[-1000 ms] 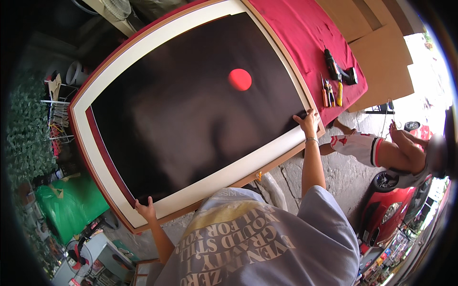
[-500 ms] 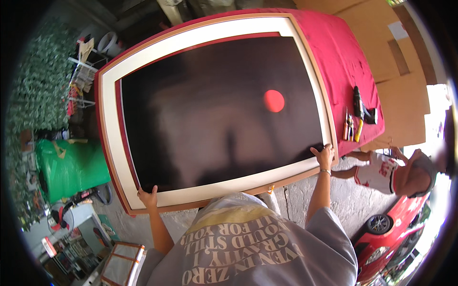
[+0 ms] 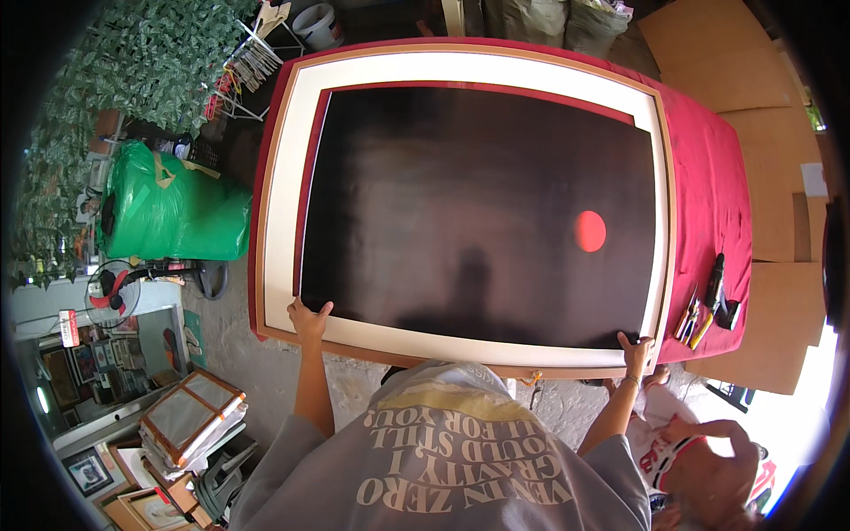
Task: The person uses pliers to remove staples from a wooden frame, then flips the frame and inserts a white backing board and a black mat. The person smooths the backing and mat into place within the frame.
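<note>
A large black picture (image 3: 460, 195) with a red circle (image 3: 591, 231) lies over a white mat (image 3: 274, 221) inside a thin brown frame (image 3: 670, 221). Red shows in strips along its left and top edges. At the picture's lower left corner, my left hand (image 3: 310, 321) grips the edge, thumb stretched over the top. My right hand (image 3: 636, 356) holds the lower right corner likewise, thumb on the black surface. The fingers beneath the edge are partly hidden. The frame rests on a table with a red cloth (image 3: 708, 177).
On the cloth's right lie a power drill (image 3: 719, 274), pliers (image 3: 687, 320) and a yellow-handled tool (image 3: 702, 329). A person (image 3: 699, 447) is near the lower right. Left stand a green wrapped bundle (image 3: 177, 208), a fan (image 3: 111, 292) and wrapped frames (image 3: 192, 416). Cardboard (image 3: 770, 221) lies beyond the table.
The whole view has turned and shifted, putting the table farther right. More red shows along the picture's top right edge. Both hands stay at the lower corners. The other person appears lower.
</note>
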Motion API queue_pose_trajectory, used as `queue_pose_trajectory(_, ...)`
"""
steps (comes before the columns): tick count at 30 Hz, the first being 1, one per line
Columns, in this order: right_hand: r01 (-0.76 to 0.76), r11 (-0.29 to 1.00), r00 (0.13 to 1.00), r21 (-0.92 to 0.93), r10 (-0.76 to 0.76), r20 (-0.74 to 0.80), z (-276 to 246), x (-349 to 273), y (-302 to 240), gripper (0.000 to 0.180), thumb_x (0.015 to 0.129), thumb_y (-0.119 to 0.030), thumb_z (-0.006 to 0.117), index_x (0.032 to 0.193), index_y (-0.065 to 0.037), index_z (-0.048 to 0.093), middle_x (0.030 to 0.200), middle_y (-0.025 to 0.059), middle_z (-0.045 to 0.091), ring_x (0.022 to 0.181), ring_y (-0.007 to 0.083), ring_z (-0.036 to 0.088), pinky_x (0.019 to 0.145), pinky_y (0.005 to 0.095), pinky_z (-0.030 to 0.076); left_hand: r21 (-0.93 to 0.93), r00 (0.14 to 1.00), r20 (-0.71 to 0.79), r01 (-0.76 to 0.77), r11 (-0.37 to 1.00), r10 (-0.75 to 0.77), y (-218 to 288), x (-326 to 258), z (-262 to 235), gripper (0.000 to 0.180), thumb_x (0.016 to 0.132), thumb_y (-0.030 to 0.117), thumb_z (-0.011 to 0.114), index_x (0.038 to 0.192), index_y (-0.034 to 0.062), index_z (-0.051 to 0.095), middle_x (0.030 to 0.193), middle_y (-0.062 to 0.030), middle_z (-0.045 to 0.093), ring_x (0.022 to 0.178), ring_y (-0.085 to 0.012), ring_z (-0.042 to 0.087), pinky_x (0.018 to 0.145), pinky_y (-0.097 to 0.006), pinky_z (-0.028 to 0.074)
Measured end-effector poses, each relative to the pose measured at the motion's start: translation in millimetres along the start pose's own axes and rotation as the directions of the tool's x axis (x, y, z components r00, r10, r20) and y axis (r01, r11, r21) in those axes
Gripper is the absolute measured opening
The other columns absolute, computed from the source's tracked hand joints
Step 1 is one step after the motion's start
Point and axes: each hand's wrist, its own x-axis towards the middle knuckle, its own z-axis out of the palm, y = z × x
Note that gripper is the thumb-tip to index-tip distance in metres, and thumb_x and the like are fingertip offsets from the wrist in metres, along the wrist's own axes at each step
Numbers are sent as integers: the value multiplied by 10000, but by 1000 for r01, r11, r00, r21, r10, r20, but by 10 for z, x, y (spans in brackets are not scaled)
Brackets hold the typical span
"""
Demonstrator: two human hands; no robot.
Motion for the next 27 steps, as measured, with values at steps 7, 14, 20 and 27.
queue_pose_trajectory(7, 7, 1000, 1000, 26, -6, -11, 41, 2, 44, 929, 614, -573, 930, 1174, 36, 507, 1192, 264, 576, 1176, 439, 534, 1018, 537, 429, 17, 1000, -30, 3, 1000, -3, 1, -29, -13, 944, 668, 469, 927, 1362, -10, 504, 1309, -246, 504, 1220, -453, 515, 1020, -550, 480)
queue_pose_trajectory(14, 21, 1000, 1000, -4, -21, 2, 82, 53, 89, 979, 588, -611, 924, 1194, 33, 503, 1240, 245, 530, 1207, 442, 488, 1031, 568, 408, 13, 996, -40, -80, 997, 81, -91, 2, 8, 902, 672, 456, 927, 1334, -9, 530, 1275, -251, 529, 1192, -460, 513, 1016, -556, 467)
queue_pose_trajectory(20, 41, 999, 999, 13, -41, 13, 71, 74, 136, 947, 607, -634, 908, 1169, 8, 498, 1220, 230, 526, 1185, 434, 487, 1021, 573, 405, -50, 995, -97, -40, 998, 35, -96, -3, 2, 817, 687, 422, 923, 1282, 0, 554, 1195, -242, 564, 1143, -457, 531, 986, -557, 472)
queue_pose_trajectory(27, 28, 1000, 997, 0, -28, 68, -3, 97, 124, 924, 629, -662, 889, 1146, -8, 490, 1183, 204, 518, 1159, 394, 494, 989, 551, 421, -65, 990, -129, -62, 996, 53, -172, 54, 47, 772, 687, 404, 925, 1242, 8, 563, 1167, -235, 573, 1111, -458, 544, 964, -558, 474)
